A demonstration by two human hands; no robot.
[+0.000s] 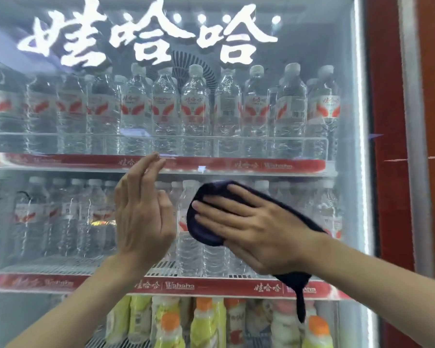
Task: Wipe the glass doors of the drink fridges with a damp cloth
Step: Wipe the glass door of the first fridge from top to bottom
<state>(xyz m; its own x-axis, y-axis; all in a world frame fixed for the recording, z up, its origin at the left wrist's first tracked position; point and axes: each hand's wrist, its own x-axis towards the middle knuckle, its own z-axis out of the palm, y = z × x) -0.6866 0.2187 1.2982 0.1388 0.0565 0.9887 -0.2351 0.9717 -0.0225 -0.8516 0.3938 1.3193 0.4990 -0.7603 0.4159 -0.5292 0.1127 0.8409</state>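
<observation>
Cloth (pixel 202 231), soft and limp, suits the right hand's (pixel 256 229) flat, straight-fingered press against the smooth glass door (pixel 324 46); left hand (pixel 141 217) relaxed, empty.

This is looking like a shop: a lit drink fridge (pixel 312 46) is displaying rows of water bottles (pixel 195 104) and juice bottles (pixel 170 325) above red brand strips (pixel 261 165).

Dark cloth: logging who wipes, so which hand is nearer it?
Right. The right hand presses flat on the cloth against the glass door; the left hand is raised open just left of it, apart.
</observation>
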